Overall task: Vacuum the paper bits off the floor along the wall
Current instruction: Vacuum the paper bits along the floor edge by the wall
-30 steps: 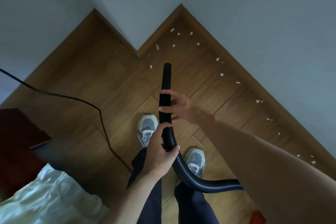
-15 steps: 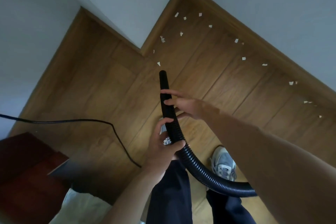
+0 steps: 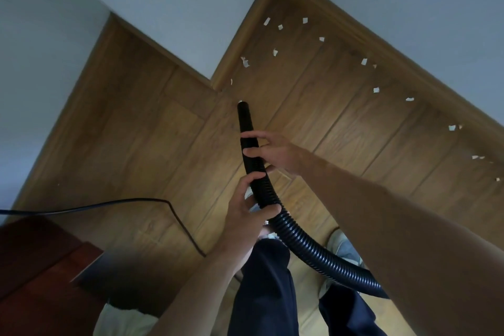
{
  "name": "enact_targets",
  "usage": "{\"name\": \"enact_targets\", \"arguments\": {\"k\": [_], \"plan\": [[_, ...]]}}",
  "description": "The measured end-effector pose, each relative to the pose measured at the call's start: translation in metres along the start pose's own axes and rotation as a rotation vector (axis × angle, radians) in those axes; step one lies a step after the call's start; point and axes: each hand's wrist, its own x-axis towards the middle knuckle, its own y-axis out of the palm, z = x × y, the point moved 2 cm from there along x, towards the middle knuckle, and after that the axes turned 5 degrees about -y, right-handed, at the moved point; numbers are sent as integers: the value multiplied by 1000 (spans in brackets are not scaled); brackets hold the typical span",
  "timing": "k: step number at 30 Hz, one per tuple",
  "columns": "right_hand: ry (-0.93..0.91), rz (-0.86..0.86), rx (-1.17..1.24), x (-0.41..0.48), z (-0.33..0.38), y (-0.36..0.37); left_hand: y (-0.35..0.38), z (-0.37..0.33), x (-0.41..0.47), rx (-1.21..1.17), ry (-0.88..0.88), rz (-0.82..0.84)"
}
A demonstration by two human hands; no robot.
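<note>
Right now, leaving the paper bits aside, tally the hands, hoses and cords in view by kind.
hands: 2, the left hand and the right hand
vacuum hose: 1
black cord: 1
total: 4

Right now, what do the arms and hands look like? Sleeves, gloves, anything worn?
Both forearms are bare as far as the frame shows: no sleeves in view. The left hand and right hand wear no gloves, and no rings, watch or markings are visible. Lower down, dark navy trousers and a grey-and-white sneaker show.
</note>
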Motion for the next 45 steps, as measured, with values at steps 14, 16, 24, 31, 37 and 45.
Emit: {"name": "enact_targets", "arguments": {"k": [14, 16, 24, 31, 37, 45], "plan": [[-62, 0, 10, 31, 33, 15, -34, -29, 19, -24, 50, 13], [-79, -7, 19, 35, 37, 17, -38, -34, 21, 11, 50, 18], [-99, -56, 54, 36, 42, 4, -27, -45, 31, 62, 60, 28], [-109, -111, 82, 34, 52, -17, -13, -57, 41, 104, 71, 48], [-99, -149, 116, 25, 50, -37, 1, -63, 45, 172, 56, 84], [-36, -85, 212, 17, 50, -57, 15, -77, 49, 225, 53, 126]]}}
